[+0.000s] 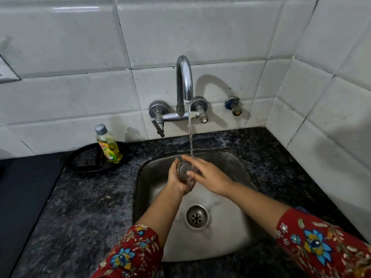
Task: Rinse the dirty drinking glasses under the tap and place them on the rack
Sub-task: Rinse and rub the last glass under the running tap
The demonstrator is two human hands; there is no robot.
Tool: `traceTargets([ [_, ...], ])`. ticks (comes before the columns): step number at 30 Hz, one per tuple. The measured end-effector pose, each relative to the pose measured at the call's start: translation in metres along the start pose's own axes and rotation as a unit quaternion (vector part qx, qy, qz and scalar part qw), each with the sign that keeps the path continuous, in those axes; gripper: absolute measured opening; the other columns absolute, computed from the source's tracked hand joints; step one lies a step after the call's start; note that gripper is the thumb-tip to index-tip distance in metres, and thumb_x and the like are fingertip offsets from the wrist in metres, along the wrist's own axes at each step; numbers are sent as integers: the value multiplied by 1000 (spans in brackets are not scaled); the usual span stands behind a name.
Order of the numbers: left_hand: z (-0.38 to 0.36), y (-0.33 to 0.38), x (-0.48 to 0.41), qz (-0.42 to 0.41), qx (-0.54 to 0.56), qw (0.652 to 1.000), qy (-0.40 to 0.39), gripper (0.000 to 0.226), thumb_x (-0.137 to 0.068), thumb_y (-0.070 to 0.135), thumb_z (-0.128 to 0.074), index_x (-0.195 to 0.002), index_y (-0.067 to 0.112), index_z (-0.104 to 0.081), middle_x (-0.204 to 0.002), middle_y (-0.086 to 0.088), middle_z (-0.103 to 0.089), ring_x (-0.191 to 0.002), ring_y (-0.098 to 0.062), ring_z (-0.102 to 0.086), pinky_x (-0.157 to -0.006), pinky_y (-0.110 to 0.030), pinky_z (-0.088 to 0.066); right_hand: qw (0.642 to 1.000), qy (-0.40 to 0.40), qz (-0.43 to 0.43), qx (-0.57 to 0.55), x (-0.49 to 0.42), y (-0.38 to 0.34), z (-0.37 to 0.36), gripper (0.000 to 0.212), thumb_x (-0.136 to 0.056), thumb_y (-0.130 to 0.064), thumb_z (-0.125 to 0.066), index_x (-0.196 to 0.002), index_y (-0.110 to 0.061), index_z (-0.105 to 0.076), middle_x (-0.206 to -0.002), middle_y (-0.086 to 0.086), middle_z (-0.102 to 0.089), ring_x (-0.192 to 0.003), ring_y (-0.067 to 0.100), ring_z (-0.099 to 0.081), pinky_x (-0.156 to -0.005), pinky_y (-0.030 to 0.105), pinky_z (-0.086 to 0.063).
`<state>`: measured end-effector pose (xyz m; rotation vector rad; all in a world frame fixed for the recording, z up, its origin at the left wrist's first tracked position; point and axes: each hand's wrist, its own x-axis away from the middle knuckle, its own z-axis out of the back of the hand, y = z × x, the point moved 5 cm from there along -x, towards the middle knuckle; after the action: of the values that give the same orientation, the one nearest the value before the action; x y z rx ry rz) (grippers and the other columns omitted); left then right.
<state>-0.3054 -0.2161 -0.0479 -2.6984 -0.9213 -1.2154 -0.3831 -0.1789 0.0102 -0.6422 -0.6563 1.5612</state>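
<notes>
Two hands on the one glass point(185, 169)?

Yes. The left hand point(178, 178) wraps it from the left and below, fingers curled round the wall. The right hand point(209, 177) pinches it from the other side, fingers stretched over the far edge, thumb on the near one.

Where is it exactly?

Over the back half of the steel sink point(236, 227), tipped so that one round end faces the camera. I cannot tell whether that is mouth or base. The stream point(190, 133) from the arched tap point(184, 81) comes down right at the right hand's fingers.

And around the sink?

A dark speckled stone surface point(80, 207). At its back left, a yellow soap bottle point(108, 146) leans in a round black tray point(86, 163) by the white tiled wall point(70, 97). The drain point(196, 216) lies nearer than the hands. Red flowered sleeves point(321, 243) cover both arms above the forearm.
</notes>
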Motion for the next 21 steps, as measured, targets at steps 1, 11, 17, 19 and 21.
traceTargets([
  [1,-1,-1,2,5,-14,1000,8,49,-90,50,-54,-90,2,-65,-67,-19,-70,-66,-30,-69,-47,-36,-59,1000,14,14,-6,2,1,2,50,-94,-24,-54,-141,-33,-39,-137,-4,-50,-120,8,-52,-101,25,-45],
  [11,-16,3,-5,-100,-120,982,-104,23,-95,30,-51,-89,12,-65,-85,-7,-61,-76,-17,-66,-70,-28,-55,973,200,-38,106,2,-23,0,38,-93,-31,-51,-128,-15,-53,-132,2,-52,-123,19,-45,-102,31,-39],
  [17,-2,28,2,-242,-405,880,-57,41,-77,19,-76,-109,-2,-63,-92,-15,-68,-87,-28,-67,-73,-33,-57,988,29,-126,-81,15,1,-20,102,-72,-21,-78,-149,-15,-10,-148,6,-28,-137,24,-33,-110,32,-35],
  [19,-4,31,12,-241,-447,856,-99,27,-80,7,-70,-104,-3,-66,-82,-12,-70,-76,-23,-67,-65,-28,-55,986,15,-116,-115,19,4,-11,92,-84,-18,-68,-152,-18,-5,-154,3,-16,-142,21,-18,-115,30,-21],
  [21,-9,37,19,-251,-497,818,-146,33,-68,10,-74,-98,1,-67,-78,-14,-67,-69,-24,-62,-66,-29,-49,994,80,-44,-62,20,1,11,58,-95,-16,-51,-148,-22,-26,-149,3,-29,-136,22,-26,-116,38,-23],
])
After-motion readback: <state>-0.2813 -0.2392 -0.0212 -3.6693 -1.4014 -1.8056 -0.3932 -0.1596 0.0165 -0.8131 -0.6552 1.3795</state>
